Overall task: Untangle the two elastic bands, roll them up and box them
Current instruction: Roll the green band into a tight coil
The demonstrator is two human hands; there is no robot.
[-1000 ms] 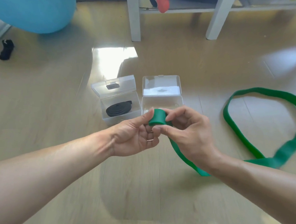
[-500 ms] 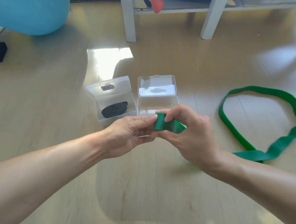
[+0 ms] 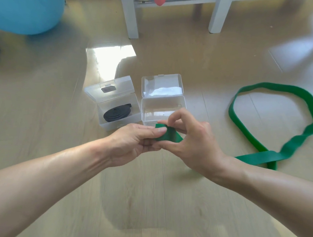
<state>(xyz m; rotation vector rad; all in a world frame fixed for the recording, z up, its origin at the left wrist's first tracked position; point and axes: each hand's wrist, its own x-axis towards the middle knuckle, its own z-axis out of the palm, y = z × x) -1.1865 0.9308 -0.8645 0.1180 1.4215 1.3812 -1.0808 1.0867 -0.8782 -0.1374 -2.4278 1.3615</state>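
Hands mid-frame, both pinching the start of the green roll.

Left hand (image 3: 133,142) has its thumb pressed on the green band (image 3: 269,120) coil, right hand (image 3: 192,142) fingers curled round the other side; the rest trails off to a big loop on the floor (image 3: 166,207) at right. I'd say keep the turns tight and the edges lined up, feeding the slack in flat so no twist gets rolled in. Just above the hands sits the empty clear box (image 3: 161,104), lid open; left of it the second box (image 3: 115,106) already holds the rolled black band (image 3: 117,113).
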